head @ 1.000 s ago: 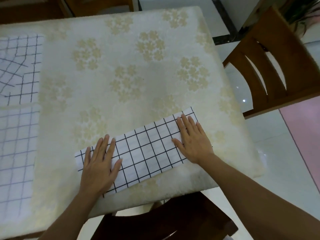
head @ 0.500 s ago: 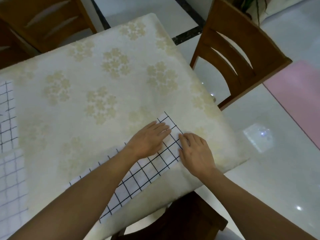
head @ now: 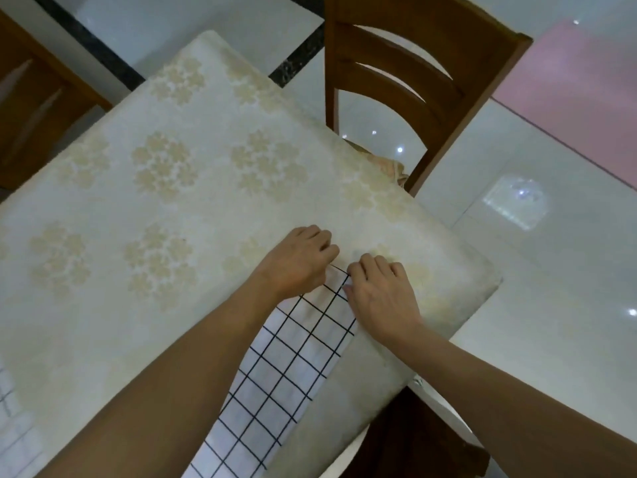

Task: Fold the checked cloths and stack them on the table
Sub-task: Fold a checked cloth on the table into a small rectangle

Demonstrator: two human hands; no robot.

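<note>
Starting at the far left edge, a second checked cloth (head: 13,439) lies flat on the table (head: 206,167), only partly in view, and it looks not yet folded.

Next comes the left hand (head: 296,263). Its fingers are curled together at the far end of the checked cloth (head: 275,391), and they seem to pinch the left corner there, though the thumb is hidden. This cloth is already folded into a long narrow strip. It lies on the table near the front right corner and runs away from the person, under the left forearm.

Just beside it, the right hand (head: 382,298) has its fingers bent and close together too, and the thumb presses on the right corner of the same end.

I judge the step in hand is to fold the strip in half along its length. To do it well, both corners should rise together and level, travel back over the strip and land exactly on the near corners, with the black lines matching. Then a flat palm should smooth the crease, so the stack sits even.

Further right stands a wooden chair (head: 406,74), and beyond it a pink mat (head: 579,98) on the floor.

No brand, label or readable writing shows anywhere.
</note>
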